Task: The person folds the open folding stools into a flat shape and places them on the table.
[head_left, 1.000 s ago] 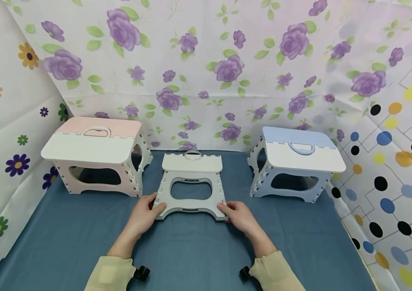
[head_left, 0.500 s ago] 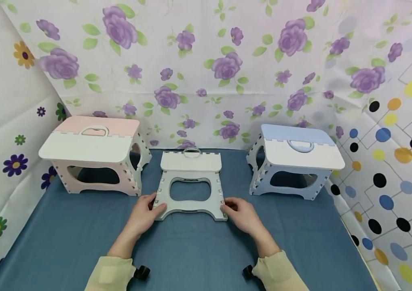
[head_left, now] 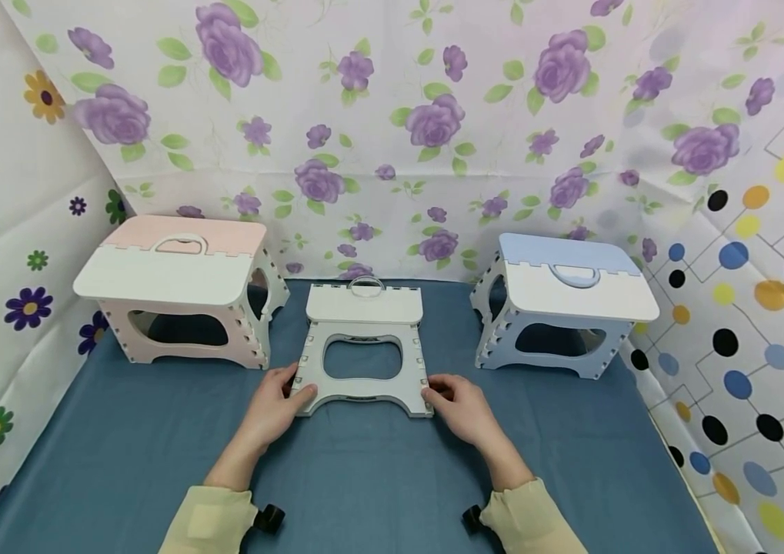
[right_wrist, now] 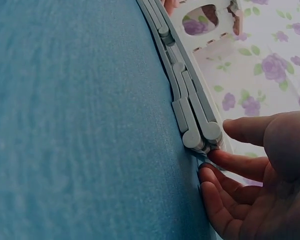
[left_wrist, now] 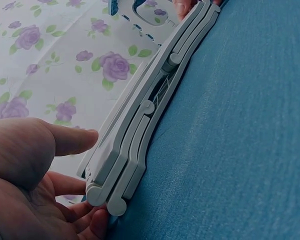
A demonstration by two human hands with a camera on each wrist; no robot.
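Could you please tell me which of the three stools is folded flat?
The grey stool in the middle, between the left hand and right hand, is folded flat; the pink stool and blue stool both stand with legs unfolded.

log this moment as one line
gray stool: folded | left hand: holds left edge | right hand: holds right edge | pink stool, blue stool: unfolded, standing

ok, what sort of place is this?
Likely a staged filming or test booth, though I can't be sure: a rose-print sheet hangs behind a blue cloth, where a folded gray stool lies between an unfolded pink-and-white stool and an unfolded blue-and-white stool.
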